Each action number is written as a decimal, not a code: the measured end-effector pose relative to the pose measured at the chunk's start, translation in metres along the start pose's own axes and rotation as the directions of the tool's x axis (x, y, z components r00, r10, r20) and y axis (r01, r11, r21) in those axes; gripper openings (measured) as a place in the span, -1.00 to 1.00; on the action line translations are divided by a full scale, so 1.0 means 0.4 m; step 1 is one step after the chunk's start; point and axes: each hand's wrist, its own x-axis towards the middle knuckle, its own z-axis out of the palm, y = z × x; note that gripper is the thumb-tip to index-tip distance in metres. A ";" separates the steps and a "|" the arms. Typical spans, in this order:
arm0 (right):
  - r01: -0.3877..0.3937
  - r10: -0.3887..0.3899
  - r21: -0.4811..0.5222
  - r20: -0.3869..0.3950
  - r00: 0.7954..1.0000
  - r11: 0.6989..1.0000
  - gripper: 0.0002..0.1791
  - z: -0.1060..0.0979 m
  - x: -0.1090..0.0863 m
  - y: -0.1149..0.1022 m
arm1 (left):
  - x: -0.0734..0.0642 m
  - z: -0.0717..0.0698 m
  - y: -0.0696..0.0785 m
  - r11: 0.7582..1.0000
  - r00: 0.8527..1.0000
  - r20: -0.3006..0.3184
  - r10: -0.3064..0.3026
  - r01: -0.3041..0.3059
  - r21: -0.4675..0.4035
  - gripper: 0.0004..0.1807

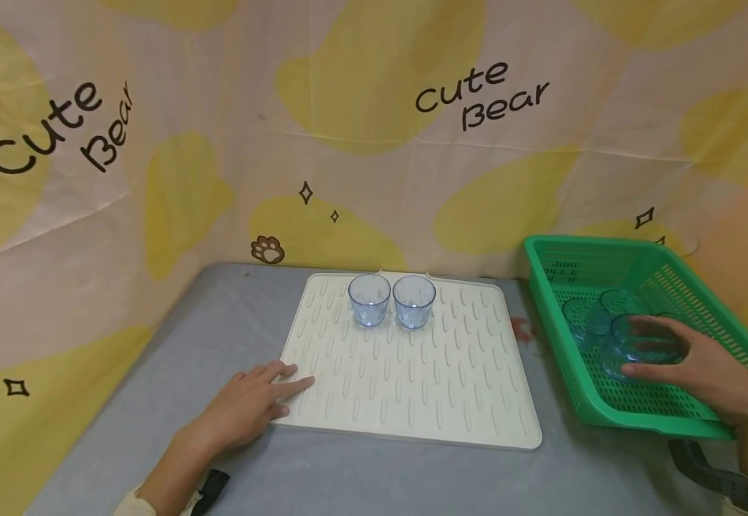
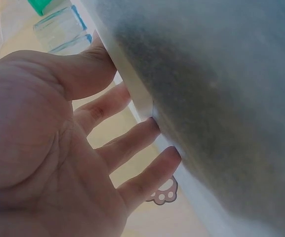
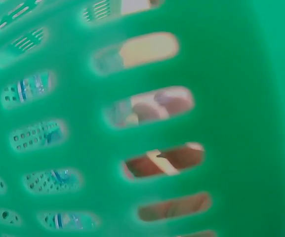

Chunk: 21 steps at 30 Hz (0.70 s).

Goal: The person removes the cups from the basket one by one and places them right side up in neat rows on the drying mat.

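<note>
My right hand [image 1: 712,369] reaches into the green plastic basket [image 1: 557,351] and grips a clear bluish glass [image 1: 620,347] between thumb and fingers. Several other glasses [image 1: 615,304] lie close behind it, partly overlapped. In the right wrist view the basket wall [image 3: 246,123] fills the frame; only slivers of the hand [image 3: 174,205] show through its slots. My left hand [image 1: 241,405] rests at the left edge of the white drying mat [image 1: 413,390], index finger extended over it. The left wrist view has its fingers [image 2: 132,148] touching the mat's edge.
Two bluish glasses [image 1: 370,301] [image 1: 414,302] stand upright side by side at the back of the mat. A grey cloth [image 1: 361,480] covers the table. Behind hangs a patterned curtain [image 1: 361,165], and the basket stands at the right of the mat.
</note>
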 end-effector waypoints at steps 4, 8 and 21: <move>-0.055 0.060 -0.079 0.057 0.997 0.995 -0.04 0.004 0.006 -0.007 | -0.001 0.000 0.000 1.000 1.000 0.005 -0.004 0.004 -0.004 -0.41; -0.056 0.067 -0.107 0.102 0.993 0.993 -0.02 0.004 0.008 -0.012 | -0.001 -0.003 0.002 1.000 1.000 0.006 -0.006 0.006 -0.008 -0.41; 0.033 -0.036 -0.070 -0.041 0.999 0.997 -0.14 0.010 0.008 -0.007 | -0.003 -0.002 0.004 1.000 1.000 0.020 -0.018 0.018 -0.014 -0.40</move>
